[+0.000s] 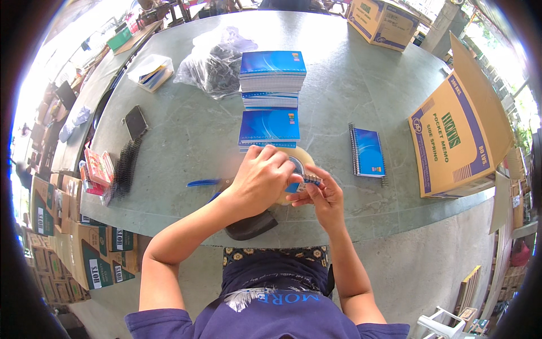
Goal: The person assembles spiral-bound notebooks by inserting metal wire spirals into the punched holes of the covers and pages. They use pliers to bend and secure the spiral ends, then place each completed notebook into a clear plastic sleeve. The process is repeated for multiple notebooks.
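Observation:
Close to the table's front edge, my right hand point(324, 200) pinches a small blue spiral notebook point(294, 187), its coiled edge turned up. Fingers curled together, my left hand point(261, 176) is at the notebook's left end; what its fingertips hold, if anything, is hidden. Beneath and behind both hands sits a large pale round roll point(305, 157) that looks like tape, partly covered. A dark curved base point(252, 226) lies under my left forearm. To the left shows a blue-handled tool point(202, 183), partly hidden by my arm. Beyond my hands rise stacked blue notebooks point(270, 125).
One spiral notebook point(368, 151) lies at right, near an open cardboard box point(454, 135). Black coils point(125, 169), pink-and-white packs point(99, 167) and a dark flat object point(135, 122) lie left. Farther back are a clear plastic bag point(213, 62), a white tub point(151, 74) and another box point(384, 25).

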Tool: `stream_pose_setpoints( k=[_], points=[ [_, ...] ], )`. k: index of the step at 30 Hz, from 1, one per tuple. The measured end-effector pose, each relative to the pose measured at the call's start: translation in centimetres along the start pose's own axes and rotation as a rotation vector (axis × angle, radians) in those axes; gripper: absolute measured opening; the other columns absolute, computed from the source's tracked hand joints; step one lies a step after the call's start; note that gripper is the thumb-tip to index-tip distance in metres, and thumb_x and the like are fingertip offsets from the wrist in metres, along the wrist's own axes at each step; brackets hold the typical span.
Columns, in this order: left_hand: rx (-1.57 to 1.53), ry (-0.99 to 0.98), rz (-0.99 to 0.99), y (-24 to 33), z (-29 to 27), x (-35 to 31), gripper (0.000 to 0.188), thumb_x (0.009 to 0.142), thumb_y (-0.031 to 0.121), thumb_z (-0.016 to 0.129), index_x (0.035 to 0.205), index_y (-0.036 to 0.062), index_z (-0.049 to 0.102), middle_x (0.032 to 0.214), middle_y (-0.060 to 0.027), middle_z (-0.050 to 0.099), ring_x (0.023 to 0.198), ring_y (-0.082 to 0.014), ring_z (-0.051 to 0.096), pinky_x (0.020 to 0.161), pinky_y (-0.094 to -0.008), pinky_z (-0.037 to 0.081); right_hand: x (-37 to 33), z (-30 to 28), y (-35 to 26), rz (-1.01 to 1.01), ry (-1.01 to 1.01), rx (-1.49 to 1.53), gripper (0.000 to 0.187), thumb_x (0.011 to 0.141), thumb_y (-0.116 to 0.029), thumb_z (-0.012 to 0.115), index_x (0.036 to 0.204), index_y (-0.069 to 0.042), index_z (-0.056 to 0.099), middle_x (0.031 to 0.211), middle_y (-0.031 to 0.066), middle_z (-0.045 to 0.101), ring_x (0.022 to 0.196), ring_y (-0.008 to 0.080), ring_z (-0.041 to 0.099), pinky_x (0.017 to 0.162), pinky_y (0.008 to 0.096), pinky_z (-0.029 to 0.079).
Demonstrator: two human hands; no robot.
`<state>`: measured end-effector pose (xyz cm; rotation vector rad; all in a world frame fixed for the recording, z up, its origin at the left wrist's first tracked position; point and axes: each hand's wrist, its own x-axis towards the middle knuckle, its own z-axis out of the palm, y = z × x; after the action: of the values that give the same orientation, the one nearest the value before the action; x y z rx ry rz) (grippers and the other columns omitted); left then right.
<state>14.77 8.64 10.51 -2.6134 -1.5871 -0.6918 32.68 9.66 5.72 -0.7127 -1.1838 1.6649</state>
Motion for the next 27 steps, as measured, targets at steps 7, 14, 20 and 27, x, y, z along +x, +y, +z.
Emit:
stream_pose_setpoints(
  k=[7,14,20,27],
  points=[
    [-0.090,0.114,0.008,0.6,0.1,0.4,0.027,0.080,0.030,0.068,0.094,0.0076,0.060,0.095,-0.0075,0.058,0.093,-0.0273,0.057,0.082,-0.0389,0.041,-0.6,-1.3,1.5,-0.032,0.054,-0.171,0.021,0.094,-0.003,0.053,0.113,0.003,0.057,0.089,0.0100,0.066,0.077,0.0181,0.069,0.065,0.0262,0.057],
    [-0.142,0.002,0.013,0.8,0.1,0.9,0.028,0.081,0.028,0.067,0.096,0.0060,0.060,0.092,-0.0082,0.059,0.093,-0.0279,0.058,0.082,-0.0401,0.043,-0.9,-1.7,1.9,-0.082,0.064,-0.223,0.018,0.093,-0.006,0.056,0.108,0.004,0.059,0.089,0.0100,0.067,0.078,0.0157,0.068,0.066,0.0250,0.056],
    [-0.220,-0.040,0.036,1.3,0.9,1.1,0.024,0.080,0.021,0.066,0.096,0.0043,0.061,0.093,-0.0106,0.062,0.093,-0.0281,0.058,0.083,-0.0416,0.044,-0.8,-1.9,2.2,-0.085,0.079,-0.278,0.017,0.092,-0.005,0.058,0.106,0.004,0.060,0.086,0.0087,0.068,0.075,0.0119,0.066,0.066,0.0236,0.055],
    [-0.378,0.016,0.129,2.4,2.4,1.3,0.019,0.075,0.008,0.064,0.092,0.0020,0.061,0.089,-0.0132,0.060,0.089,-0.0301,0.057,0.079,-0.0384,0.046,-1.3,-2.4,2.7,-0.172,0.149,-0.460,0.018,0.088,-0.006,0.061,0.103,0.003,0.063,0.079,0.0046,0.068,0.073,0.0078,0.064,0.062,0.0217,0.050]
  ],
)
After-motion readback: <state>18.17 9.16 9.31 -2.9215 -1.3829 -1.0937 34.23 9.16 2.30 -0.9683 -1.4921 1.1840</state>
